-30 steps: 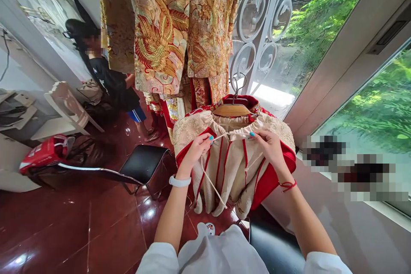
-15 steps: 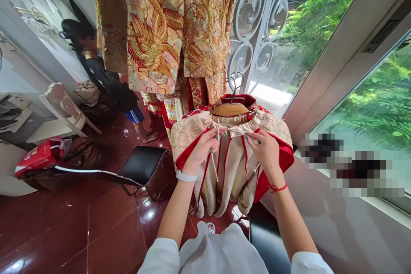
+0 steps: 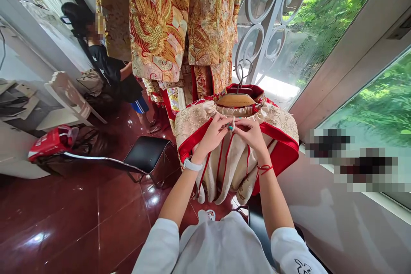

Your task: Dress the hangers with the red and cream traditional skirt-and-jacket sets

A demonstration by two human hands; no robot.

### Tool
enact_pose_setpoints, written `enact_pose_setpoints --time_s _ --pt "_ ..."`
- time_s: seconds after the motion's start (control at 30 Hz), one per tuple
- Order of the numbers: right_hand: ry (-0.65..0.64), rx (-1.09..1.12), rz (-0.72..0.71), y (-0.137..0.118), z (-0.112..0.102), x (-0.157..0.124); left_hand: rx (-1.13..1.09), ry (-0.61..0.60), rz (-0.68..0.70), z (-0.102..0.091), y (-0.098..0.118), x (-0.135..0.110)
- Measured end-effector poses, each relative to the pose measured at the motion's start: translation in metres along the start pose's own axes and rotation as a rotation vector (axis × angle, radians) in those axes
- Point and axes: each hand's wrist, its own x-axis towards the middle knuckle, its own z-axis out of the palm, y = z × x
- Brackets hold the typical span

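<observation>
Head view: cream-and-red garment [image 3: 281, 126] on a wooden hanger [image 3: 236, 101], facing the wearer, below the gold robes [image 3: 157, 30] and beside the window [image 3: 372, 94]. Pale cord [image 3: 233, 124] at front centre of the gathered neckline [image 3: 236, 110].

Left hand [image 3: 215, 132] and right hand [image 3: 249, 132] meet there, fingertips almost touching. Fingers of both narrow, pinched on the cord; a short bit of it shows between them. How the strands cross: cannot tell, fingers cover it.

Risks, as judged. Cord looks thin and smooth; a slack pinch on either side could let a strand slide off and any loop fall apart. Uneven pull would bunch the gathers to one side. Too hard a tug might tip the hanger, since the garment seems held up by it alone; what its hook [image 3: 241, 72] hangs from is unclear. Red bracelet [image 3: 265, 168] on the right wrist sits close to the garment; a loose thread could catch on the raised embroidery. Fingers crowd one small spot, so a strand could be trapped under a fingertip.
</observation>
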Motion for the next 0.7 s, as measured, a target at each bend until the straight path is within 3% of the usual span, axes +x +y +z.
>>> enact_pose_setpoints --time_s 0.17,0.4,0.47,0.57,0.7 --pt "0.090 -0.115 0.022 -0.001 0.007 -0.008 0.109 0.096 0.024 -0.001 -0.002 0.003" --pt "0.568 -0.253 -0.087 0.002 -0.004 -0.013 0.276 0.188 0.051 -0.022 -0.012 -0.005" --pt "0.637 -0.268 -0.070 0.002 -0.009 -0.014 0.287 0.188 0.033 -0.027 -0.014 -0.009" --pt "0.531 -0.108 0.063 -0.002 -0.007 -0.019 0.144 0.226 -0.030 -0.022 -0.016 -0.013" --pt "0.264 0.374 0.258 -0.006 0.010 -0.025 -0.463 0.183 -0.248 -0.005 -0.014 -0.014"
